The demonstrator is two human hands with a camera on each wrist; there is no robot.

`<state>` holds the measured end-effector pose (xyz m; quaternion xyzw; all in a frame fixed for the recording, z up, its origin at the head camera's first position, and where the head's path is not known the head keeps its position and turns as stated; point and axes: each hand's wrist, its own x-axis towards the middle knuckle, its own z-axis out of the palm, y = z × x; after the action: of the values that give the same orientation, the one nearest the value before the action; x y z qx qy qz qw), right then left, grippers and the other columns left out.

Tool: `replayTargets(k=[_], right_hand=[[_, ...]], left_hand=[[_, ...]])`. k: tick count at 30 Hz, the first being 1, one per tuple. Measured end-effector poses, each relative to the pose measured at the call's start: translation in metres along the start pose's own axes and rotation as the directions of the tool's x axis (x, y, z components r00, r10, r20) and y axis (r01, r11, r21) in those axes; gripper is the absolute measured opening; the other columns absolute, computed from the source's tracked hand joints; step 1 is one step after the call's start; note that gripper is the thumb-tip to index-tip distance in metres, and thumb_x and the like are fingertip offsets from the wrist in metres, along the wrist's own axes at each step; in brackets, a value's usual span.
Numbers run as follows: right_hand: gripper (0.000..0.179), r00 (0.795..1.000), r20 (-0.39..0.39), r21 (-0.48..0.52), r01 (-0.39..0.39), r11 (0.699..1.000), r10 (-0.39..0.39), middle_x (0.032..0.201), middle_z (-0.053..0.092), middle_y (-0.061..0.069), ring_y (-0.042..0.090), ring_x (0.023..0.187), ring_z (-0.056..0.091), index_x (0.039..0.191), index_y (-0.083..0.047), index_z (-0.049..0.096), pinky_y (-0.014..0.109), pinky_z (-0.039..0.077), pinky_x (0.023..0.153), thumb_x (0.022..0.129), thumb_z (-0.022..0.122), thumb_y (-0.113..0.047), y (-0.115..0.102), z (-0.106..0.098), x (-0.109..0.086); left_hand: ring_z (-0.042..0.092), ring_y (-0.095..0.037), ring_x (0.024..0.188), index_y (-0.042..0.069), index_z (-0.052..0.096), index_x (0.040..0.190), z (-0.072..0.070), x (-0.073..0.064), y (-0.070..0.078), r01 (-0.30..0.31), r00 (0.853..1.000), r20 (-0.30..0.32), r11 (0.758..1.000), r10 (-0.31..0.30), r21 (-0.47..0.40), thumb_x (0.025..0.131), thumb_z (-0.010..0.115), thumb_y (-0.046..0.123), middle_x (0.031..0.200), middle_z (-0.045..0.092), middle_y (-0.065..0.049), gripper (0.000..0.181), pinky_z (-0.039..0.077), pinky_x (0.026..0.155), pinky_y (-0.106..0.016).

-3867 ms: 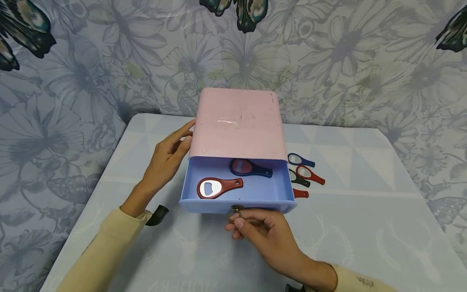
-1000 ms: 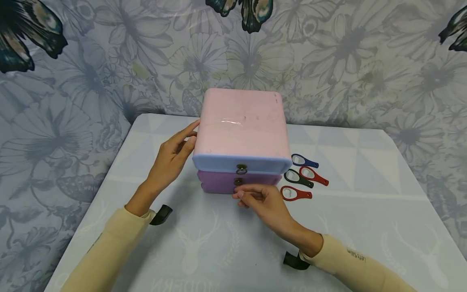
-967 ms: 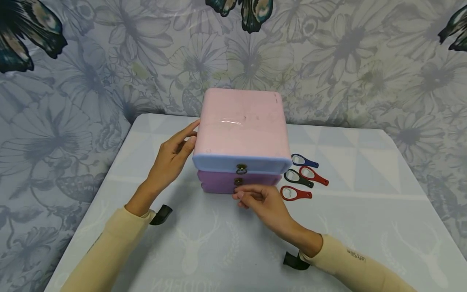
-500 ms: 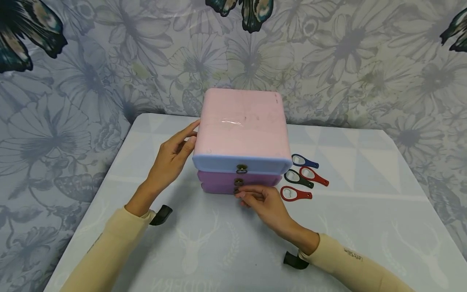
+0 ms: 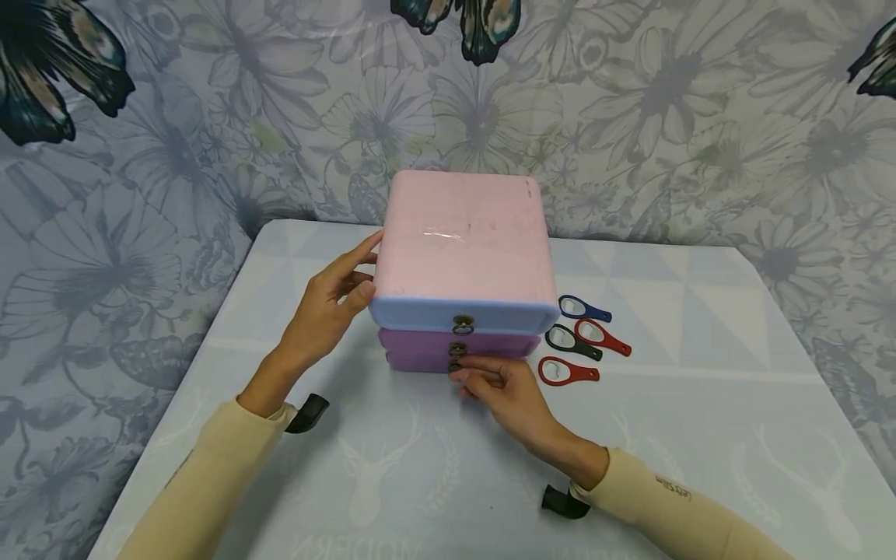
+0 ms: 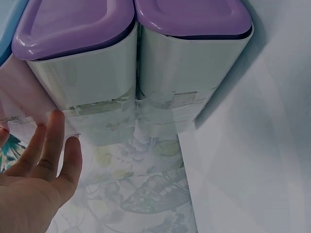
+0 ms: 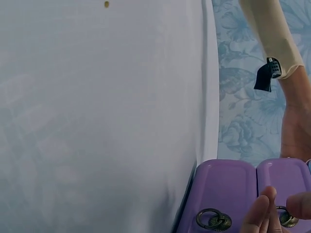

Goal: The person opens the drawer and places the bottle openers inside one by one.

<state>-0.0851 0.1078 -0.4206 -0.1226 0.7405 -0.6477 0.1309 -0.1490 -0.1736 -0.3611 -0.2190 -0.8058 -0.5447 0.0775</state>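
Squarely facing the person: brass ring pull [image 5: 457, 349] of the upper purple drawer [image 5: 420, 342], middle tier of a pink-topped drawer unit [image 5: 462, 241] standing on the tabletop [image 5: 700, 404]. All three tiers look pushed in. Ring lies right at the fingertips of the right hand [image 5: 518, 397], the nearer of the two; the drawer's depth runs straight away from the person, so its line of travel points back toward the body. Right grip: thumb and fingers set about the ring; cannot tell whether they pinch it. Below, lower purple drawer [image 7: 221, 179], its own ring clear of the fingers. Above, blue drawer [image 5: 413, 315]. Left hand [image 5: 318, 307] against the unit's left side, fingers extended, grasping nothing. Off right, four bottle openers [image 5: 581, 374]: blue, dark, two red. Writing: right sleeve [image 5: 700, 509], blurred, probably "Letsslim"; tabletop's near edge, faint turned letters, perhaps "MODERN".
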Motion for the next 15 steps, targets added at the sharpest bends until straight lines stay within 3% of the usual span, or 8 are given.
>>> replayTargets(k=[6, 15], right_hand=[[0.029, 1.000, -0.006, 0.001, 0.019, 1.000, -0.019, 0.110, 0.073, 0.023, 0.035, 0.095, 0.072, 0.123, 0.004, 0.067, 0.043, 0.059, 0.085, 0.099, 0.063, -0.012, 0.0000, 0.0014, 0.0025], [0.026, 1.000, -0.028, 0.017, 0.003, 1.000, -0.003, 0.100, 0.075, 0.020, 0.033, 0.089, 0.073, 0.112, 0.004, 0.071, 0.045, 0.060, 0.081, 0.100, 0.063, -0.018, 0.0013, 0.0052, 0.0074]], left_hand=[[0.065, -0.027, 0.111, 0.037, 0.035, 0.156, 0.0004, -0.0002, -0.0013, -0.018, 1.000, 0.006, 1.000, 0.018, 0.000, 0.095, 0.068, 0.040, 0.141, 0.054, -0.010, 0.069, 0.047, 0.105, -0.048], [0.065, -0.026, 0.110, 0.039, 0.036, 0.155, 0.0009, 0.0000, -0.0005, -0.014, 1.000, 0.002, 1.000, 0.014, 0.009, 0.094, 0.068, 0.041, 0.141, 0.054, -0.009, 0.069, 0.049, 0.104, -0.049]])
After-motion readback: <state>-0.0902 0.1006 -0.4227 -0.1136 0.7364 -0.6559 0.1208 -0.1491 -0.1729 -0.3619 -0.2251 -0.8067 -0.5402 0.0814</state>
